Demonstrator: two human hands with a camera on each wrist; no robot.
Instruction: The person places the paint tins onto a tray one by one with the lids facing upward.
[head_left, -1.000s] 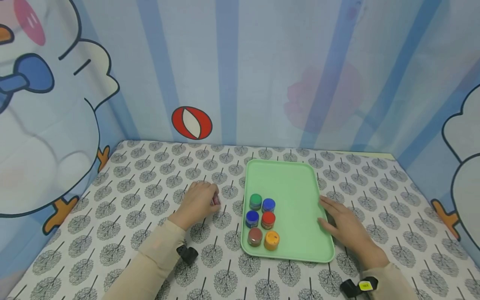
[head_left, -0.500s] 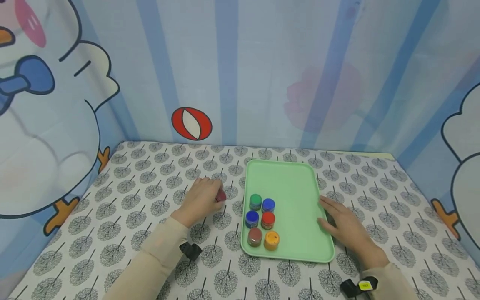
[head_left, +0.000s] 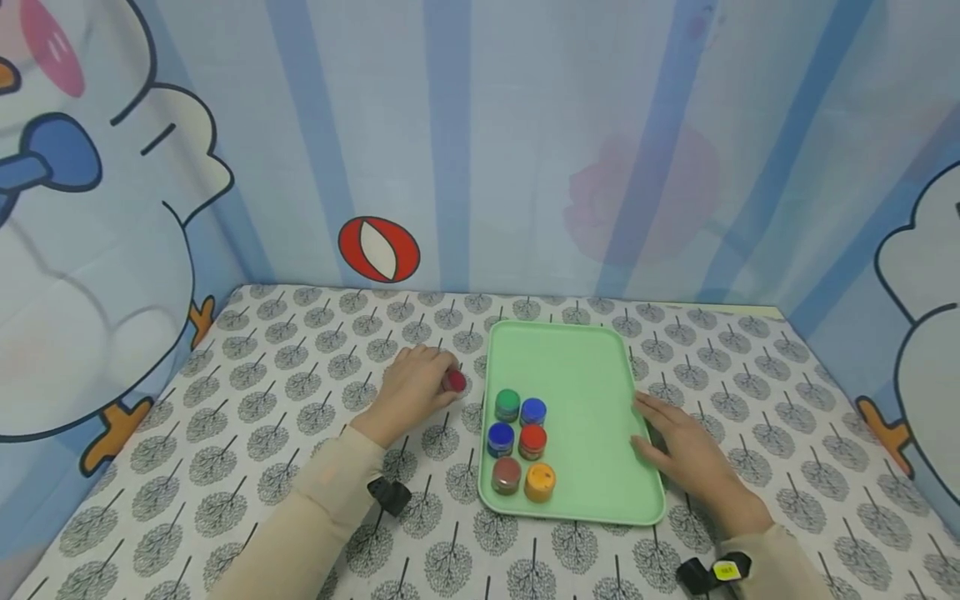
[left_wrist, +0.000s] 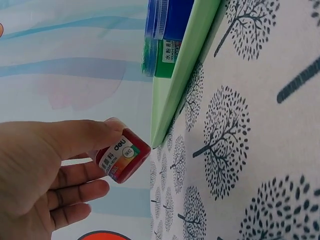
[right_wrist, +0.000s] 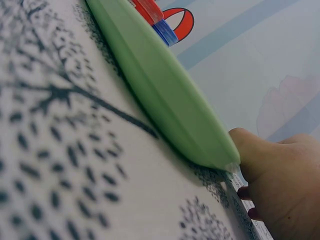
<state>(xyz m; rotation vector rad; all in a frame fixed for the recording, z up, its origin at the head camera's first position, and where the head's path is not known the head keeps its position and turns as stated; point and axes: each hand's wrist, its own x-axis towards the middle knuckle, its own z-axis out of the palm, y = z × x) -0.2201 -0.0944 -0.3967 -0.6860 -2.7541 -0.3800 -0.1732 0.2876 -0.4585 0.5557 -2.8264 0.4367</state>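
Note:
My left hand [head_left: 416, 387] pinches a small dark red paint jar [left_wrist: 125, 156] between thumb and fingers, left of the green tray [head_left: 585, 392]. In the left wrist view the jar is tilted, its label facing the camera, held above the patterned cloth. My right hand [head_left: 686, 450] rests at the tray's right rim with its fingers extended. Paint jars stand in two columns on the tray's left side: a green jar [head_left: 507, 405], a light blue jar [head_left: 533, 412], a dark blue jar [head_left: 500, 439], a red jar [head_left: 532, 442], a brown jar [head_left: 506, 475] and an orange jar [head_left: 540, 482].
A white cloth [head_left: 292, 408] printed with grey trees covers the table. Behind it hangs a blue striped curtain [head_left: 510, 150] with cartoon figures, reaching down to the table's back edge. Each wrist wears a small black camera.
My left hand has moved right and slightly away from me with the dark red jar, nearing the tray's left rim. More of the jar shows. The right hand stays at the tray.

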